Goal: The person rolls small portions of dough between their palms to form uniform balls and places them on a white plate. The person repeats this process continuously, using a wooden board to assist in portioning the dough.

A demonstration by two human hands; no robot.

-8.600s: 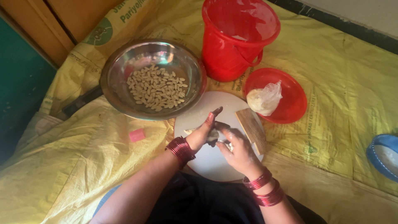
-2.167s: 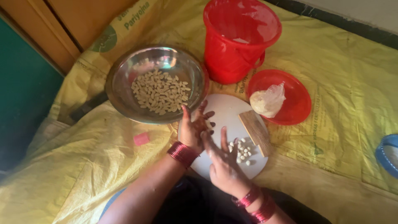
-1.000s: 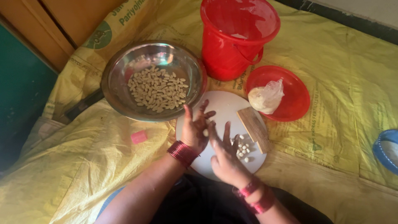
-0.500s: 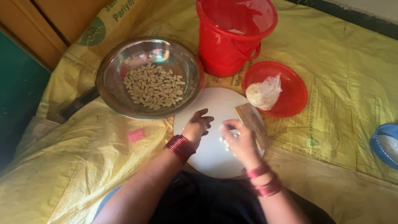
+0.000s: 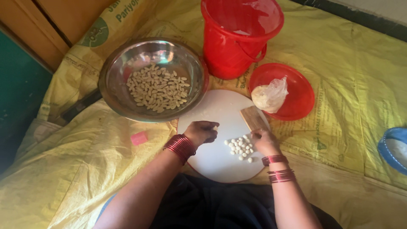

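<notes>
On the round white board (image 5: 216, 140), my left hand (image 5: 202, 132) pinches one small white dough piece (image 5: 215, 127); my right hand (image 5: 265, 142), curled, touches the pile (image 5: 241, 147). I fear pieces may roll off the board.

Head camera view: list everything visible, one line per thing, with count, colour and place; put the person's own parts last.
Round white board: one, white, centre, on the yellow sacking.
Small dough pieces: a cluster, white, on the board by the right hand.
Ridged wooden block: one, tan, on the board's right edge.
Steel bowl: one, silver, upper left, holding pale shaped pieces.
Red plastic bucket: one, top centre.
Red plastic lid: one, right of the board, holding a clear bag of dough.
Pink square: one, left of the board.
Blue rim: one, right edge, partly cut off.
Yellow woven sacking: covers the floor.
Left hand: closed on a dough piece, red bangles.
Right hand: beside the cluster, red bangles.
</notes>
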